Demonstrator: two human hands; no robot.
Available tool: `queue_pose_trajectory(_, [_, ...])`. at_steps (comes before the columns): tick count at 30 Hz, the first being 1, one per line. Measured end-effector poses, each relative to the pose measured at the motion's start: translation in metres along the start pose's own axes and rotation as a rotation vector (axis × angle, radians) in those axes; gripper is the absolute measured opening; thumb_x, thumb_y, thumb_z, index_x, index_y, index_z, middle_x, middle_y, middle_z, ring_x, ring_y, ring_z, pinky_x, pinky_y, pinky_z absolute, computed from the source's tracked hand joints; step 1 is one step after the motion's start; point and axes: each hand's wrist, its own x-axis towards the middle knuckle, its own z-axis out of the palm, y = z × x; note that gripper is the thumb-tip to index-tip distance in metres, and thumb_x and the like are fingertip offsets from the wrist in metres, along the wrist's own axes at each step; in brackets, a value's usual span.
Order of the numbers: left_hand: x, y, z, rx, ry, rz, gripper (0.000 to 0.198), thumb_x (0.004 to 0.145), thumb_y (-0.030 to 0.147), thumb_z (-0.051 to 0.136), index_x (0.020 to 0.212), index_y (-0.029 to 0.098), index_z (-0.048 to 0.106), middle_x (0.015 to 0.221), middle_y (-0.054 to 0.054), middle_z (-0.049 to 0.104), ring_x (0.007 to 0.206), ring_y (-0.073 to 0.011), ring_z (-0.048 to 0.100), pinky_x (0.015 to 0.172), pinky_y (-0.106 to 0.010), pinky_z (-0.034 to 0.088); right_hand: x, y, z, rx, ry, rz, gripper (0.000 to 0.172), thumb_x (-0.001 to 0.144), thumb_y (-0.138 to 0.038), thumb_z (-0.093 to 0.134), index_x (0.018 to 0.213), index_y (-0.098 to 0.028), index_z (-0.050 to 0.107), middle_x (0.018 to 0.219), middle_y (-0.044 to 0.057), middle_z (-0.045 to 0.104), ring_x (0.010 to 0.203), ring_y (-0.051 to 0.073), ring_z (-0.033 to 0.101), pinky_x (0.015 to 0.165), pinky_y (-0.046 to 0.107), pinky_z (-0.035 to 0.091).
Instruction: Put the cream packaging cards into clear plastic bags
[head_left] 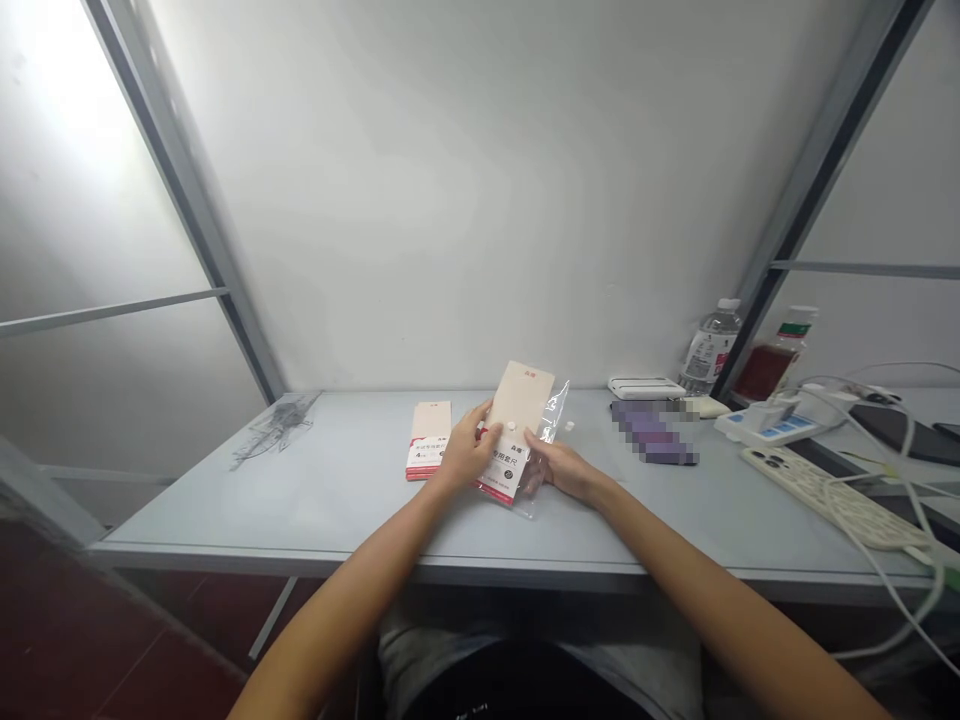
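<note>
Pinching card pkg [519, 410] in clear bag [553, 425] w/ left hand [465, 450] fingers clamped, right hand [562, 470] fingers together against bag: slick plastic may slip, dropping pkg on bench [225, 500].

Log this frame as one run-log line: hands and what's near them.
left hand: grips cream card packet | right hand: touches clear plastic sleeve | nearby: second packet on grey table

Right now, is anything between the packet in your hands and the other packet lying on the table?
Yes, just your left hand. It holds the left edge of the held packet and sits in the gap beside the packet on the table. Nothing else visible stands there.
</note>
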Motion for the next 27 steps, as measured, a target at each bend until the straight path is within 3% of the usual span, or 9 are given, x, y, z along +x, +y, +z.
queue_pose_trajectory(2, [0.0,-0.002,0.002,-0.086,-0.043,-0.031,0.047,0.084,0.038,0.043,0.128,0.024,0.042,0.118,-0.007,0.054,0.093,-0.0169,0.055,0.073,-0.026,0.046,0.0,0.001,0.0,-0.014,0.005,-0.02,0.037,0.085,-0.043,0.043,0.094,-0.011,0.059,0.074,0.01,0.068,0.058,0.018,0.062,0.048,0.03,0.05])
queue_pose_trajectory(7, [0.007,-0.013,-0.005,-0.325,-0.118,-0.273,0.055,0.08,0.044,0.048,0.127,0.018,0.042,0.09,-0.006,0.064,0.075,-0.0148,0.059,0.064,-0.027,0.046,0.001,0.0,-0.006,-0.152,0.099,-0.126,0.042,0.08,-0.051,0.048,0.093,-0.014,0.062,0.075,0.009,0.068,0.057,0.018,0.061,0.05,0.03,0.049])
queue_pose_trajectory(12, [0.01,-0.014,-0.014,-0.501,-0.335,-0.36,0.037,0.071,0.043,0.061,0.089,0.011,0.064,0.085,-0.009,0.065,0.078,-0.0162,0.06,0.071,-0.029,0.045,0.001,-0.004,-0.011,-0.263,0.15,-0.171,0.046,0.075,-0.055,0.051,0.075,-0.012,0.066,0.068,0.009,0.067,0.055,0.017,0.06,0.05,0.028,0.046])
queue_pose_trajectory(20, [0.007,-0.013,-0.013,-0.474,-0.312,-0.45,0.029,0.056,0.036,0.073,0.065,0.012,0.059,0.067,-0.003,0.06,0.064,-0.013,0.056,0.065,-0.029,0.044,-0.001,-0.005,-0.008,-0.262,0.154,-0.171,0.042,0.071,-0.052,0.058,0.08,-0.013,0.067,0.076,0.009,0.069,0.068,0.021,0.064,0.061,0.031,0.048])
queue_pose_trajectory(27, [0.007,-0.018,-0.014,-0.458,-0.328,-0.422,0.027,0.058,0.033,0.073,0.064,0.012,0.058,0.061,-0.001,0.057,0.06,-0.0112,0.053,0.062,-0.028,0.041,-0.001,-0.003,-0.005,-0.262,0.146,-0.185,0.038,0.071,-0.048,0.061,0.086,-0.014,0.066,0.082,0.009,0.069,0.072,0.021,0.064,0.064,0.031,0.048])
